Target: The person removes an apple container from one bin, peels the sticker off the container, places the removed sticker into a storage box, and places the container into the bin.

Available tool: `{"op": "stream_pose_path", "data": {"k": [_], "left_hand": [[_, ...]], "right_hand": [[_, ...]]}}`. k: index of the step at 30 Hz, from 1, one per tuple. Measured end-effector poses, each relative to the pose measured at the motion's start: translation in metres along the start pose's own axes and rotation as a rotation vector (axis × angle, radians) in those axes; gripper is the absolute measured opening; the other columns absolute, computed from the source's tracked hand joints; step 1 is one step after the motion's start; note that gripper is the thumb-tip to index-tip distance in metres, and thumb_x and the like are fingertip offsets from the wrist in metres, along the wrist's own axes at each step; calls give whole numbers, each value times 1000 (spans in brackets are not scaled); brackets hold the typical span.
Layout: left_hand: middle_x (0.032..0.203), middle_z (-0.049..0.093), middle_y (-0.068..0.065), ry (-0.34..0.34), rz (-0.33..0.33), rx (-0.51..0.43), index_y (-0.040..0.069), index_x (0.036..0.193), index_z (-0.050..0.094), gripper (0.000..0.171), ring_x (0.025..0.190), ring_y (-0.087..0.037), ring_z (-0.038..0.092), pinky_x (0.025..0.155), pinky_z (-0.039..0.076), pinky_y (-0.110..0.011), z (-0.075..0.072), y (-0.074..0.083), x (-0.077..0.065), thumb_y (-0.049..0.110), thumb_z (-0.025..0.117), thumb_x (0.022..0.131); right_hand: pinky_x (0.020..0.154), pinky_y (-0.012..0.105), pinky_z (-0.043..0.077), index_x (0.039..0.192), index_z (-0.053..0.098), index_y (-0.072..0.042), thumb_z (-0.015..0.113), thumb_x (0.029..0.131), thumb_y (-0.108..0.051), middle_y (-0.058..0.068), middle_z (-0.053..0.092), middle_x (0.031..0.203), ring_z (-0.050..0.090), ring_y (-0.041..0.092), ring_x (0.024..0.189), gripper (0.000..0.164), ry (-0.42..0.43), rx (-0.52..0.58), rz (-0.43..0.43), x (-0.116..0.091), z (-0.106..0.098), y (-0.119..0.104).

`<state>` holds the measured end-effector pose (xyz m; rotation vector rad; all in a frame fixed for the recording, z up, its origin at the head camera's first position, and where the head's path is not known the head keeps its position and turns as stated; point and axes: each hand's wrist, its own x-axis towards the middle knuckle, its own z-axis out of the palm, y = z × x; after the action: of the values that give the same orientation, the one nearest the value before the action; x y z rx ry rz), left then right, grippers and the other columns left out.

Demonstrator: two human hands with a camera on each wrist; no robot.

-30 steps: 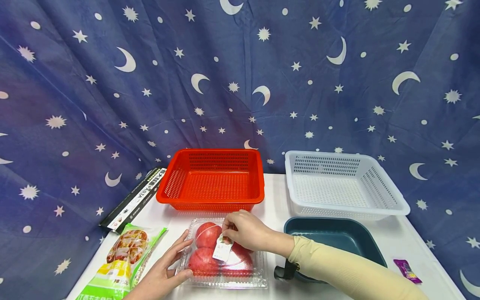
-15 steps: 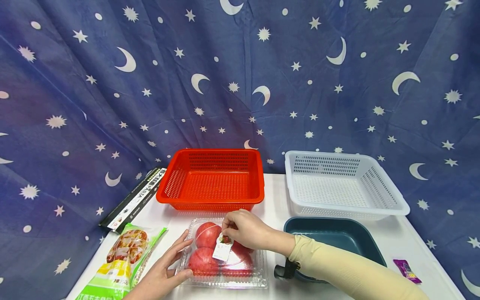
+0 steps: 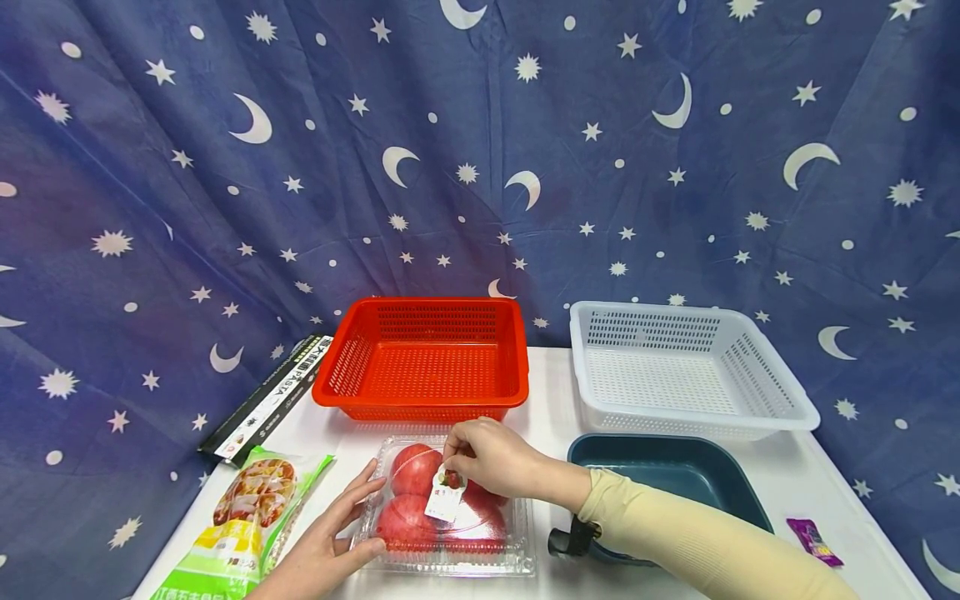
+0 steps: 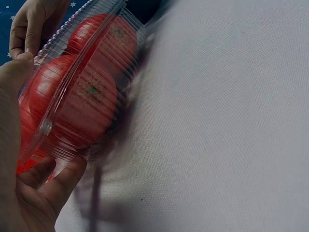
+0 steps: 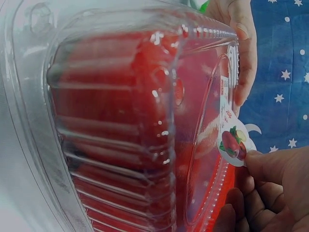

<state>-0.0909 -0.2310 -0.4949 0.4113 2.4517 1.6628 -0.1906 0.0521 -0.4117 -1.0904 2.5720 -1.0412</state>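
A clear plastic clamshell box [image 3: 521,542] with several red tomatoes [image 4: 89,96] inside stands on the white table in the head view. On its lid is a white label [image 3: 446,502] with a printed fruit picture. My right hand [image 3: 491,458] pinches the label's rounded end between thumb and fingers. That end looks lifted off the lid in the right wrist view, where the label [image 5: 232,140] shows from the side. My left hand [image 3: 333,533] rests against the box's left side, thumb spread from the fairly straight fingers. The lower fingers touch the box's corner in the left wrist view.
A red basket [image 3: 420,408] stands behind the box, a white basket [image 3: 690,421] back right. At right are a dark teal pan [image 3: 675,467], partly behind my right forearm, and a purple packet [image 3: 813,542]. A green bag [image 3: 225,542] and black pasta box [image 3: 270,400] lie left.
My right hand has shifted very slightly at the label's end, and more of its printed fruit picture shows. The left hand and the box stay in place.
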Motion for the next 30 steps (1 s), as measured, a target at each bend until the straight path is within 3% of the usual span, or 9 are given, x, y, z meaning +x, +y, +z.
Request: {"op": "stream_pose_path", "data": {"k": [8,15,23,30], "left_hand": [[170,13,-15,-3,2,-5,19,155,42,66,138,-59,33,91,56,-41,0,-1,0,13,73,96],[169,13,-17,0,39,-30,13,154,42,67,137,-59,33,90,53,-35,1,-2,0,7,73,95],[169,13,-17,-3,25,-18,14,155,42,66,137,-59,34,91,55,-37,1,-2,0,9,72,96],[169,13,-18,-3,52,-29,12,155,41,67,136,-59,34,89,53,-29,1,-2,-1,7,72,96]], "right_hand": [[63,22,45,86,69,-17,74,93,-7,-15,60,69,51,2,65,13,8,-9,8,1,-1,0],[63,22,46,87,70,-15,74,93,-9,-15,60,71,52,3,66,10,8,-9,8,1,-2,0],[62,22,46,88,71,-15,75,94,-10,-14,59,71,52,3,66,9,10,1,11,0,-4,-2],[61,21,46,88,70,-15,75,93,-8,-14,59,71,52,3,65,9,9,9,7,-1,-5,-4]]}}
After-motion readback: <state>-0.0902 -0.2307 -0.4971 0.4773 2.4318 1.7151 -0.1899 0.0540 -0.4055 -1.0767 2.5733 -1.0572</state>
